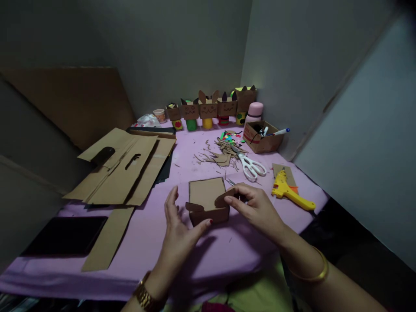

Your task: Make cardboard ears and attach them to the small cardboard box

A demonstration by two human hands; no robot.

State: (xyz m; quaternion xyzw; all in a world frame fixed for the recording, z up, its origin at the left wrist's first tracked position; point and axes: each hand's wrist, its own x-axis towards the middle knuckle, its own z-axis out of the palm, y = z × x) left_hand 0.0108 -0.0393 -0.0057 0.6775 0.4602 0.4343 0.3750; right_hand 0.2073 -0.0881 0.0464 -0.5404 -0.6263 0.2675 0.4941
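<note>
A small cardboard box sits on the purple-covered table in front of me. One cardboard ear stands at its front left edge. Between the thumb and fingers of my right hand is another cardboard ear, held at the box's front right edge. My left hand is open around the left side of the box, fingers spread. Its thumb reaches to the front face; whether it touches cannot be made out. The tip of a metal tool shows behind my right hand.
White-handled scissors lie by cardboard scraps. A yellow glue gun rests at right, near a box of pens. Cardboard sheets and a black tablet-like slab cover the left. Several cardboard animal figures line the back.
</note>
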